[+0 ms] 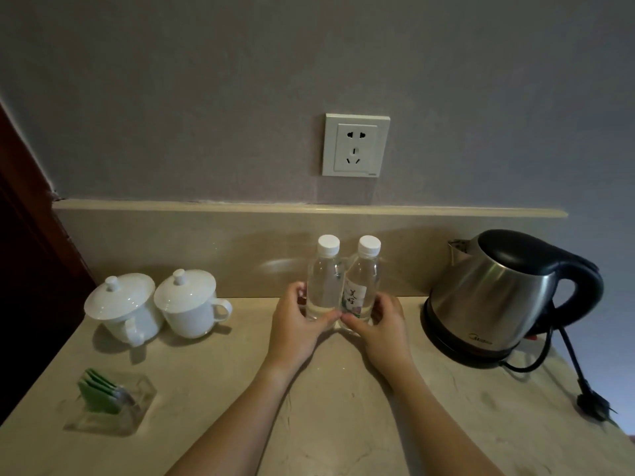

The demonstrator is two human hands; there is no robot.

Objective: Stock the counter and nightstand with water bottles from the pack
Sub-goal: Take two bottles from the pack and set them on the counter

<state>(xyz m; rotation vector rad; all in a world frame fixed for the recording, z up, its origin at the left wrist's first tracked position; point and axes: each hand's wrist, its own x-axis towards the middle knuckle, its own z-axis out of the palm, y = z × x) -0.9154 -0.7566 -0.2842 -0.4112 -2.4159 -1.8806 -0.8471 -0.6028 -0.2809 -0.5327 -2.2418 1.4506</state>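
Observation:
Two small clear water bottles with white caps stand upright side by side at the back of the beige stone counter [309,407], below a wall socket. My left hand [295,324] grips the base of the left bottle [324,283]. My right hand [381,324] grips the base of the right bottle [364,283], whose white label faces me. The two bottles touch, and my thumbs meet in front of them. No pack is in view.
Two white lidded cups [154,304] sit at the left. A clear holder with green sachets [110,400] lies at the front left. A steel kettle [505,293] stands at the right, its black cord and plug [591,403] trailing forward. A dark wooden panel [31,269] borders the left.

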